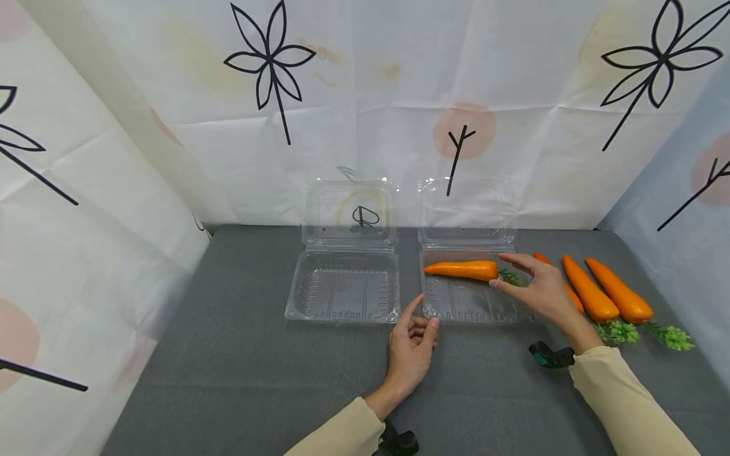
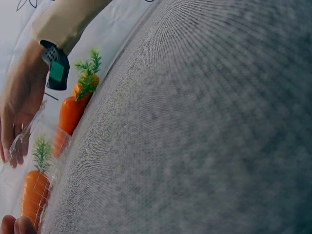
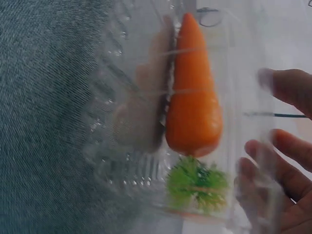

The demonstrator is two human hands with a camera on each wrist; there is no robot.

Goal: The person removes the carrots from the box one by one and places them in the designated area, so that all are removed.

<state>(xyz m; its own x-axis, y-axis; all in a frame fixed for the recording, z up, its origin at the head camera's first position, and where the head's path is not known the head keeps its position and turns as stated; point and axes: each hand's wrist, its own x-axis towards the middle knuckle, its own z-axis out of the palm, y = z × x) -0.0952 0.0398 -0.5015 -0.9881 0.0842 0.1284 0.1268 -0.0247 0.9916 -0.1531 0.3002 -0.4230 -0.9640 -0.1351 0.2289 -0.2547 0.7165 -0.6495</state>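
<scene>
One orange carrot [image 1: 463, 270] with green leaves lies across the back half of the right-hand clear plastic container [image 1: 456, 309], its tip to the left. Over the container's right side my right hand [image 1: 544, 294] hovers by the leafy end, thumb and fingers spread apart with nothing between them. The right wrist view shows that carrot [image 3: 194, 107] through the clear plastic. My left hand [image 1: 409, 354] is at the container's front left corner, index finger stretched along the left wall and thumb at the front rim, other fingers bent.
A second clear container [image 1: 342, 310] with its lid raised stands to the left. Both lids, including the right one [image 1: 467, 237], lean up at the back near the cloth wall. Three loose carrots [image 1: 618, 291] lie to the right on the grey table [image 1: 228, 367], one partly behind my right hand.
</scene>
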